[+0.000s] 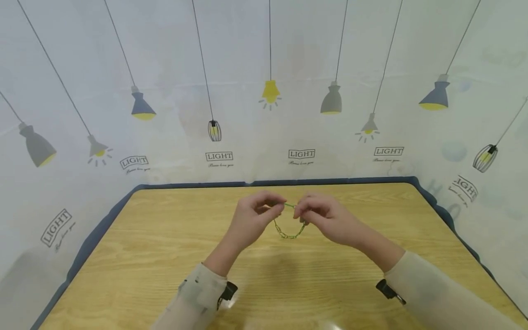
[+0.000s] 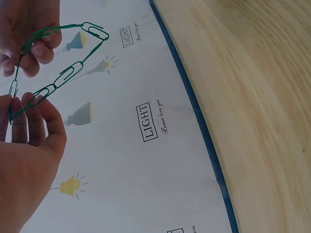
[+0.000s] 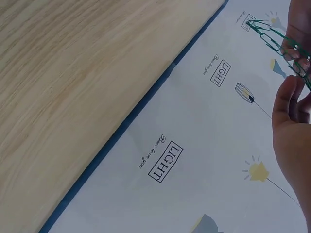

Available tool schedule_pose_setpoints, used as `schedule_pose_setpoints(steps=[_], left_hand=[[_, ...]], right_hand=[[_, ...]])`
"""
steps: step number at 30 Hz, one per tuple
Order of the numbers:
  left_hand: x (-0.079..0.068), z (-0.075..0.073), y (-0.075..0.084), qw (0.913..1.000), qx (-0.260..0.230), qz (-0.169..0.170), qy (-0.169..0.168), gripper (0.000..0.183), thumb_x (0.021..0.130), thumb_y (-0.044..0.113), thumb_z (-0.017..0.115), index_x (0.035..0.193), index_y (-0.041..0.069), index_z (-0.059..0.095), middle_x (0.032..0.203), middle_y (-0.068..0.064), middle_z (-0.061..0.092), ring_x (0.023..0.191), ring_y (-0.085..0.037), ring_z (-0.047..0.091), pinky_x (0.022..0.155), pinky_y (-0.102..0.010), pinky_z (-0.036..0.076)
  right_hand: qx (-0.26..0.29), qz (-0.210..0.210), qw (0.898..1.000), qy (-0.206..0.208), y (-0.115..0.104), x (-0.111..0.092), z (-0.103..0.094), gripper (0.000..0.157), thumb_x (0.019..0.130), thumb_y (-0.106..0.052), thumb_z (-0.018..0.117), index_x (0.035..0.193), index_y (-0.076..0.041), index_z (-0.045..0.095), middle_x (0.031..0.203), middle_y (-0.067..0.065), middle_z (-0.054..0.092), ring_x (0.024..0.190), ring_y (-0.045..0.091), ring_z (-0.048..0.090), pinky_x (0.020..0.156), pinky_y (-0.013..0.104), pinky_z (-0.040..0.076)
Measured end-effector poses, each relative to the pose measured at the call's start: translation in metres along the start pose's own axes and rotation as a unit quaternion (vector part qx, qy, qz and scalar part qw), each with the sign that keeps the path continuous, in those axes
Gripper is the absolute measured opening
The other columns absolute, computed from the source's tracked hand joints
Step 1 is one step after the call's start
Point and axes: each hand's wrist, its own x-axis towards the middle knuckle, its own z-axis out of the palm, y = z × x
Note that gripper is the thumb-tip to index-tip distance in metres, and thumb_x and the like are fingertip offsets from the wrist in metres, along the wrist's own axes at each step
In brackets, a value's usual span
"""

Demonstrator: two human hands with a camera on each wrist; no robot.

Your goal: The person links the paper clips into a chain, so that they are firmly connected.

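A chain of green paper clips point(image 1: 289, 236) hangs in a loop between the two hands, above the wooden table. The left hand point(image 1: 256, 215) pinches one side of it between thumb and fingers. On the other side, the right hand point(image 1: 326, 216) pinches the chain with curled fingertips. A short green stretch spans the gap between the hands at the top of the loop. The linked paper clips point(image 2: 69, 74) show clearly in the left wrist view, drooping away from the fingers. In the right wrist view the chain point(image 3: 272, 41) is partly hidden behind fingers.
The wooden table point(image 1: 165, 256) has a dark blue edge point(image 1: 206, 185) along its back and sides. A pale wall covering point(image 1: 247, 55) printed with hanging lamps rises behind it. Dark clips point(image 1: 228, 291) are fastened at both sleeve cuffs.
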Motion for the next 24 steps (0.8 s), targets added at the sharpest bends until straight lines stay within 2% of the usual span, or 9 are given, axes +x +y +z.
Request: schedule_pose_setpoints(steps=[2,4,9,12,15,19,24], left_hand=[[0.0007,-0.0003,0.0024,0.9985,-0.035,-0.042,-0.009,0.016,0.103,0.011,0.070,0.116,0.004,0.076,0.109,-0.014,0.076,0.087,-0.011,0.072,0.081,-0.032,0.065],[0.0016,-0.0004,0.0040,0.9955,-0.066,-0.066,-0.018,0.018,0.104,0.011,0.069,0.118,0.002,0.075,0.103,-0.013,0.076,0.082,-0.012,0.071,0.079,-0.034,0.066],[0.0023,-0.0008,0.0041,0.9896,-0.111,-0.080,-0.043,0.019,0.106,0.009,0.064,0.120,-0.001,0.072,0.093,-0.007,0.069,0.079,-0.015,0.069,0.071,-0.038,0.067],[0.0007,-0.0020,0.0043,0.9900,-0.106,-0.078,-0.052,0.018,0.108,0.007,0.060,0.120,0.000,0.071,0.094,-0.012,0.066,0.080,-0.016,0.066,0.066,-0.040,0.067],[-0.0008,-0.0024,0.0038,0.9930,-0.072,-0.073,-0.060,0.019,0.108,0.005,0.058,0.119,0.001,0.073,0.102,-0.018,0.065,0.084,-0.019,0.065,0.065,-0.042,0.067],[-0.0012,-0.0011,0.0006,0.9960,0.019,-0.048,-0.073,0.022,0.107,0.002,0.060,0.122,0.003,0.075,0.118,-0.015,0.067,0.087,-0.021,0.066,0.064,-0.034,0.067],[-0.0025,0.0001,-0.0025,0.9886,0.117,-0.013,-0.093,0.034,0.100,-0.003,0.070,0.133,0.002,0.072,0.127,-0.015,0.065,0.081,-0.022,0.069,0.059,-0.023,0.063]], right_hand=[[-0.061,-0.043,0.997,0.021,0.0033,-0.0013,0.0010,0.021,0.108,0.000,0.057,0.107,-0.012,0.074,0.099,0.005,0.066,0.080,0.018,0.063,0.071,0.030,0.059],[-0.099,-0.066,0.992,0.042,0.0057,-0.0023,0.0022,0.021,0.104,0.002,0.062,0.109,-0.012,0.076,0.101,0.005,0.066,0.079,0.013,0.064,0.070,0.028,0.059],[-0.133,-0.064,0.986,0.078,0.0076,-0.0046,0.0029,0.027,0.096,0.008,0.071,0.119,-0.005,0.076,0.111,0.008,0.063,0.083,0.009,0.069,0.067,0.024,0.063],[-0.162,-0.059,0.982,0.070,0.0069,-0.0052,0.0018,0.035,0.094,0.010,0.072,0.127,-0.002,0.074,0.115,0.009,0.059,0.079,0.007,0.068,0.058,0.022,0.061],[-0.187,-0.055,0.980,0.047,0.0061,-0.0049,0.0005,0.041,0.093,0.010,0.073,0.133,-0.002,0.072,0.119,0.011,0.056,0.074,0.005,0.066,0.053,0.020,0.058],[-0.198,-0.024,0.980,0.010,0.0051,-0.0057,-0.0012,0.049,0.094,0.010,0.072,0.142,-0.002,0.066,0.126,0.012,0.053,0.074,0.002,0.063,0.056,0.020,0.058],[-0.187,0.041,0.980,-0.047,0.0033,-0.0097,0.0000,0.065,0.096,0.009,0.067,0.157,-0.003,0.049,0.137,0.013,0.047,0.071,-0.001,0.059,0.055,0.022,0.058]])
